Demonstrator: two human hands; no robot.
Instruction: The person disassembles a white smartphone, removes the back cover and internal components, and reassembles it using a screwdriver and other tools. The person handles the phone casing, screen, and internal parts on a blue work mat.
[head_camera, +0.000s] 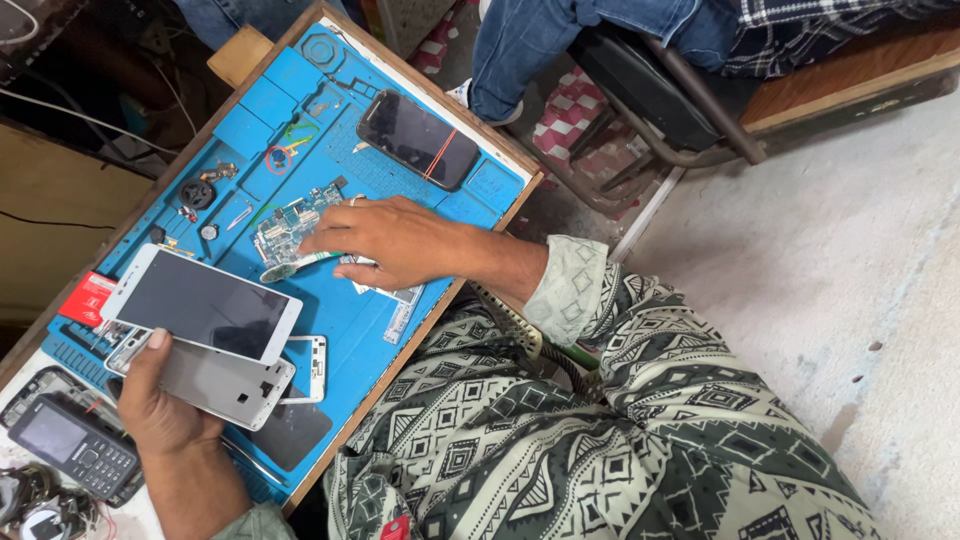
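My left hand (165, 415) grips a silver phone housing (225, 382) at the lower left, thumb on its upper edge. A white smartphone with a dark screen (205, 303) lies across the top of that housing. My right hand (395, 243) reaches onto the blue repair mat (350, 330). Its fingers pinch a thin green-and-white tool (298, 266). The tool's tip sits at the lower edge of a bare circuit board (290, 222). A small flat part lies under the palm, mostly hidden.
A black smartphone with a red band (418, 140) lies at the mat's far end. Small parts and screws (200, 195) sit in the mat's trays. A dark keypad phone (75, 445), a white frame (312, 365) and a red box (85, 297) lie nearby. Another person's jeans-clad legs (530, 40) are beside the table.
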